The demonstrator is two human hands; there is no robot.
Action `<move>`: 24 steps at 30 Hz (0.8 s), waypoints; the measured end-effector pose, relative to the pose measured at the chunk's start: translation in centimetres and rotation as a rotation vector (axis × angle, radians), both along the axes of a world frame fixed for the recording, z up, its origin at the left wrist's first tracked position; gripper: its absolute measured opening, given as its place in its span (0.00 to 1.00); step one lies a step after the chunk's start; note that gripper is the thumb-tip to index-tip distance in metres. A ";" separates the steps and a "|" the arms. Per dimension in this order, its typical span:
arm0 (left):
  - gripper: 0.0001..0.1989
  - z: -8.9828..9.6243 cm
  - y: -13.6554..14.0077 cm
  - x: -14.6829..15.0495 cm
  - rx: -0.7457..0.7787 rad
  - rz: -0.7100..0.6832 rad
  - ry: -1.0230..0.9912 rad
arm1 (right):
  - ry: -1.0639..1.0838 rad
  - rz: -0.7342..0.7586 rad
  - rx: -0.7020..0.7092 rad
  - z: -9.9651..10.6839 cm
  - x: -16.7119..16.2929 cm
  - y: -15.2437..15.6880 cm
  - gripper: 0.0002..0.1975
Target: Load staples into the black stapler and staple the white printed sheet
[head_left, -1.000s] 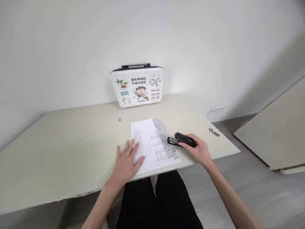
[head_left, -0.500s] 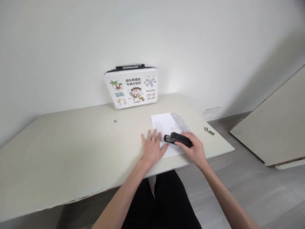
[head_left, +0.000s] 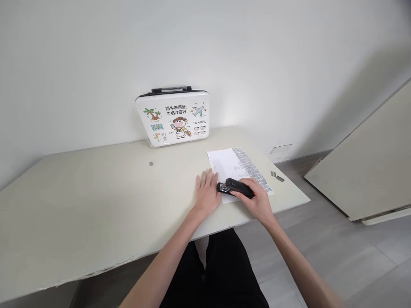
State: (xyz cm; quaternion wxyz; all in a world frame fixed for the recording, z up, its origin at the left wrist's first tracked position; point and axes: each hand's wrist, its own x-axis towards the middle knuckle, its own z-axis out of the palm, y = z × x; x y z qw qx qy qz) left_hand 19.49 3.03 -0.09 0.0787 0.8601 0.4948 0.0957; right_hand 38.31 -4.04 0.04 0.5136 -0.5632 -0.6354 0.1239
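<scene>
My right hand (head_left: pixel 257 197) is wrapped round a black stapler (head_left: pixel 236 186), its front end pointing left over the left edge of the paper. My left hand (head_left: pixel 207 191) lies flat with fingers stretched out, pressing at the left side of the paper and close to the stapler's front end. Beneath the stapler lies a white sheet of paper (head_left: pixel 226 159) with a grey patterned strip along its right side. The stapler and my hands hide the lower part of the sheet.
A white carry case (head_left: pixel 175 119) with cartoon prints and a black handle leans against the wall. Small staple strips (head_left: pixel 280 179) lie near the right edge of the table (head_left: pixel 112 201). Another grey staple piece (head_left: pixel 151 163) lies left of the paper. A pale panel (head_left: pixel 359 171) stands at right.
The paper has turned and shifted a little, with more of its patterned strip showing. The stapler's front end has moved left to the paper's edge. My left hand has moved slightly right, fingers closer together.
</scene>
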 end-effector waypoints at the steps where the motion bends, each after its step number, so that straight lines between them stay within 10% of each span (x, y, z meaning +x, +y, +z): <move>1: 0.31 0.0 -0.3 -0.9 -0.012 -0.013 -0.014 | -0.002 0.011 -0.006 0.1 0.0 0.0 0.17; 11: 0.31 0.1 -3.1 -16.6 -0.026 0.025 -0.063 | -0.043 0.072 -0.059 -0.7 0.0 -0.2 0.16; 24: 0.26 0.5 -5.5 -17.5 0.027 0.180 -0.413 | -0.067 0.251 -0.147 0.8 -4.3 1.0 0.16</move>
